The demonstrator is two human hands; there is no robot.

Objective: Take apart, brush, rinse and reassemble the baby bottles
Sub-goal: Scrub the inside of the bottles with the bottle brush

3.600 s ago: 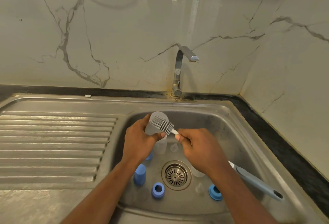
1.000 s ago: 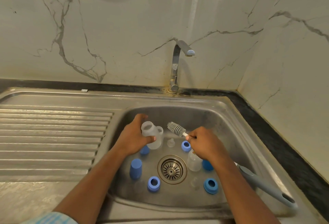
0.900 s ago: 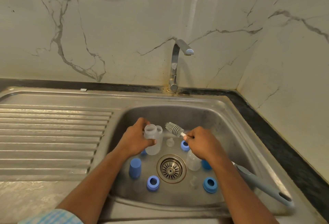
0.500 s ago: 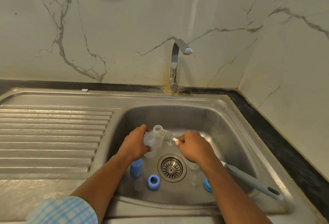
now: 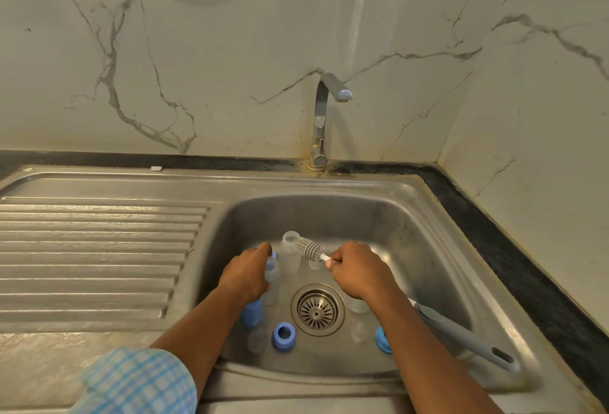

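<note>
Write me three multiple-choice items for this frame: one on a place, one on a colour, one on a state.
1. Where does the blue ring lie? A on the drainboard; B in the basin beside the drain; C under the tap spout.
2. What colour is the brush handle? A red; B grey-blue; C yellow.
3. What is the right hand doing? A gripping the brush near its head; B lying flat on the drainboard; C turning the tap.
Key: 1 B, it sits just left of the drain; 2 B, the handle shows grey-blue; 3 A, fingers curl round the stem.
</note>
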